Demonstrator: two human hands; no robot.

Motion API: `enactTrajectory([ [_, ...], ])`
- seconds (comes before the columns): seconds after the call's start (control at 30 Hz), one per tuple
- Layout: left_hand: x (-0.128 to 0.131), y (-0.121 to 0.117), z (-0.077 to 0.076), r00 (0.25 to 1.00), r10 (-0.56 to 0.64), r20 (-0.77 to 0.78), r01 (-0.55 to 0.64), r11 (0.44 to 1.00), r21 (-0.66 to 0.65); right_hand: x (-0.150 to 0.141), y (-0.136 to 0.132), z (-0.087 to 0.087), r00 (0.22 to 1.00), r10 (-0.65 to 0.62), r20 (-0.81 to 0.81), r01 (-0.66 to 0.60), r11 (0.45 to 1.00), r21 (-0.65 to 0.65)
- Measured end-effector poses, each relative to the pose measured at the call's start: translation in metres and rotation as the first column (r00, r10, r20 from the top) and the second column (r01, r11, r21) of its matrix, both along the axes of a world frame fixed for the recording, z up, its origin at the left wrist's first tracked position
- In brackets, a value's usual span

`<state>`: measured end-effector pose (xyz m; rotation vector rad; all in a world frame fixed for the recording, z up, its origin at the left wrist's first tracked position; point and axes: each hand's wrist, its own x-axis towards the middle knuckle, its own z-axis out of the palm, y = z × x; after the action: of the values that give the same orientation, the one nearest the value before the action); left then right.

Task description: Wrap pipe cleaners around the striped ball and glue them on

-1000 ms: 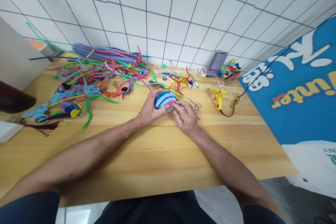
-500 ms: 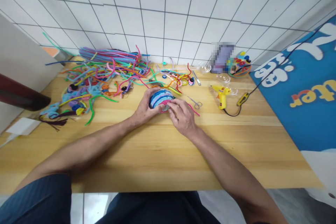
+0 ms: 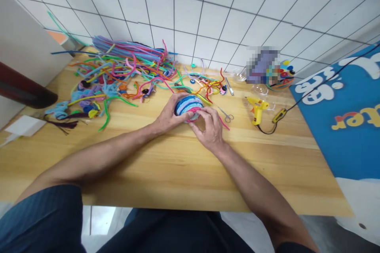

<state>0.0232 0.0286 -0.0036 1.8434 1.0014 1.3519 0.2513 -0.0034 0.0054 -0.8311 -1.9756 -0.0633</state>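
Note:
A ball wrapped in blue, lilac and pink bands of pipe cleaner (image 3: pixel 189 104) is held just above the wooden table. My left hand (image 3: pixel 170 114) grips it from the left, thumb across the near side. At the ball's right side, my right hand (image 3: pixel 210 126) is closed with its fingertips on a pink pipe cleaner (image 3: pixel 194 110) lying against the surface. A pink end (image 3: pixel 225 123) sticks out beyond my right hand. What lies under the fingertips is partly hidden. Small scissors (image 3: pixel 228 117) rest to the right of the hands.
Many loose pipe cleaners (image 3: pixel 118 75) and a bundle (image 3: pixel 127 49) cover the back left. Toward the right stand a yellow glue gun (image 3: pixel 258 110) with a cord, clear plastic pieces (image 3: pixel 259 89) and a bowl of colourful parts (image 3: pixel 280 77). A white box (image 3: pixel 25 125) lies at left.
The camera view has shifted, so the table things appear farther right. My right fingers have spread slightly at the ball's pink band; my left hand keeps its hold.

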Motion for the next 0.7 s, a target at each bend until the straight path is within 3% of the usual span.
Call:
enactTrajectory([
  [0.3, 0.004, 0.000, 0.004, 0.999, 0.035, 0.001, -0.035, 0.999, -0.041, 0.002, 0.008, -0.003, 0.999, -0.017, 0.031, 0.017, 1.000, 0.001],
  [0.47, 0.004, 0.000, 0.007, 0.999, 0.031, -0.032, -0.031, 1.000, 0.000, 0.002, 0.008, -0.006, 0.999, -0.037, 0.020, 0.038, 0.999, -0.038],
  [0.7, -0.002, 0.010, 0.012, 0.995, -0.059, -0.080, 0.054, 0.997, -0.060, 0.003, 0.010, -0.007, 0.995, -0.094, 0.046, 0.095, 0.995, -0.019],
])
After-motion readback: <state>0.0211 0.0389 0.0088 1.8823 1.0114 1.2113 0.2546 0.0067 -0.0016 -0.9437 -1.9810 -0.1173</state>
